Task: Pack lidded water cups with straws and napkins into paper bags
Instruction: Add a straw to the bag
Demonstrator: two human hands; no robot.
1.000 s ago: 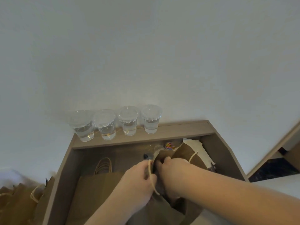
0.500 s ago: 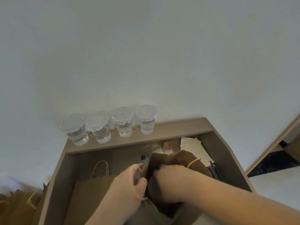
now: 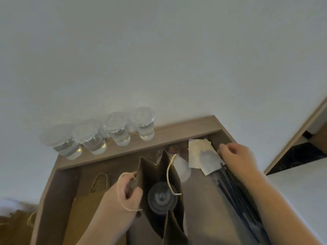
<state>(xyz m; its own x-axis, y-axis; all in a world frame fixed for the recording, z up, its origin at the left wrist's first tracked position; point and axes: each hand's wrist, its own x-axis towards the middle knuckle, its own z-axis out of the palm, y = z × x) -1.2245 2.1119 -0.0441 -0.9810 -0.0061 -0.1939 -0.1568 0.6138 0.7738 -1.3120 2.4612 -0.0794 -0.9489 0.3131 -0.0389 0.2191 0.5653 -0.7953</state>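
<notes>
Paper bag (image 3: 150, 172) stands open; lidded cup (image 3: 162, 198) inside. Left hand (image 3: 123, 197) grips its 9 o'clock rim, fingers curled round paper. Right hand (image 3: 237, 156) at 2 o'clock beside napkins (image 3: 198, 154), fingers curled, blurred: hold cannot be told. Black straws (image 3: 231, 188) at 4 o'clock.

Cup (image 3: 162, 198) body hidden in bag (image 3: 147, 172); straws (image 3: 233, 195) cut off at btm; R hand (image 3: 238, 157) grip blurred.
</notes>
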